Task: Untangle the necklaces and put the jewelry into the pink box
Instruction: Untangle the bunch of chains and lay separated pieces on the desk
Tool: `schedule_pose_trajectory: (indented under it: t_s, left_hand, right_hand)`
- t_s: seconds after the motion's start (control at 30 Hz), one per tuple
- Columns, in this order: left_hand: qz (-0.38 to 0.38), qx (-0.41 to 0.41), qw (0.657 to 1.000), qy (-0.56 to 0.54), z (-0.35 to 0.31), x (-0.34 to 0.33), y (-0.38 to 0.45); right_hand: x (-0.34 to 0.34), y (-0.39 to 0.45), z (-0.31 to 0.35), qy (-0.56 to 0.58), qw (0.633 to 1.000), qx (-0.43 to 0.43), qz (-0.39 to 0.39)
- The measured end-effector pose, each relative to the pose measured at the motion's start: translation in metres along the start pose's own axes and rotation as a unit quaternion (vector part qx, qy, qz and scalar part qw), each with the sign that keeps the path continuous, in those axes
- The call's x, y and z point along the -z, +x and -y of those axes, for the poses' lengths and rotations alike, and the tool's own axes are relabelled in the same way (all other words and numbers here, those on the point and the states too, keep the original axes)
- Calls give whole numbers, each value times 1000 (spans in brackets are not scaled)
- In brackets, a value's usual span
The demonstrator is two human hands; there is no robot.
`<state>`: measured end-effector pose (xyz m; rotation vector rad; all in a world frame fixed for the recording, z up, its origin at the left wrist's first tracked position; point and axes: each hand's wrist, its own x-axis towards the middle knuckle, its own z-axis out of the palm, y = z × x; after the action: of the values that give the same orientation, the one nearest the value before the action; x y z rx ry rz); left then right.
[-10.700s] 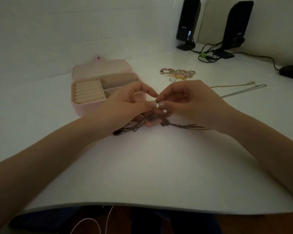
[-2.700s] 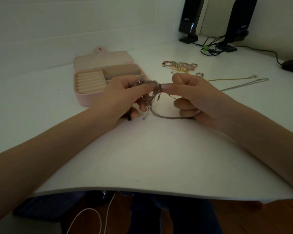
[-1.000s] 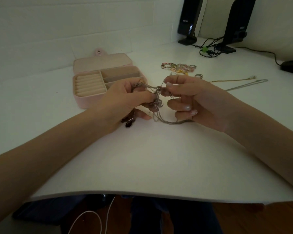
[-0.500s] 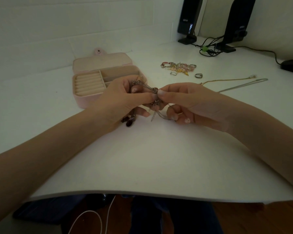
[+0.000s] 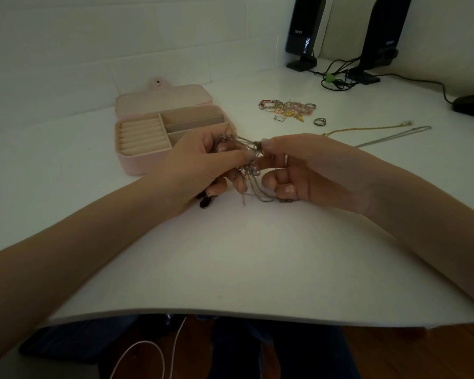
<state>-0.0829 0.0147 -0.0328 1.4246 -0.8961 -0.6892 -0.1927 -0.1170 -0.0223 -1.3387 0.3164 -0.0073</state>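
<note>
- A smooth white table (image 5: 230, 255) with a rounded near edge fills the view; under this edge, a thin pale cable (image 5: 148, 348) curls above a brown wooden floor.
- Both bare forearms reach over the table and meet near its middle.
- The left hand (image 5: 200, 165) pinches the tangle (image 5: 248, 165) of thin silvery chains between thumb and curled fingers. A dark oval pendant (image 5: 206, 202) hangs under this hand, close to the table.
- The right hand (image 5: 307, 170) pinches the same knot from the other side with thumb and forefinger; its lower fingers are curled, and some loose strands hang down past them.
- The tangle is held just above the table, between the two hands.
- Just behind the left hand lies the pink box (image 5: 137, 162), open, with rounded corners, its lid laid back flat. Inside are beige padded ring rolls on the left and plain compartments on the right.
- Further right lies a small heap of rings (image 5: 288, 108) and coloured pieces, then a gold chain (image 5: 367, 129) and a silver chain (image 5: 394, 136), both stretched out thin.
- At the far back stand two black speakers (image 5: 304, 31) with tangled dark wires.
</note>
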Motion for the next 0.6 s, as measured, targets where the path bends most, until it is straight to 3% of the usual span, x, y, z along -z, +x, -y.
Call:
schedule_pose_trajectory:
  t_s: [0.37, 0.6]
  left_hand:
    - [-8, -2, 1000, 14, 0, -1, -1]
    - [-19, -4, 1000, 13, 1, 0, 0]
  right_hand:
    - [4, 4, -2, 79, 996, 12, -43]
    - [6, 5, -4, 61, 997, 21, -37]
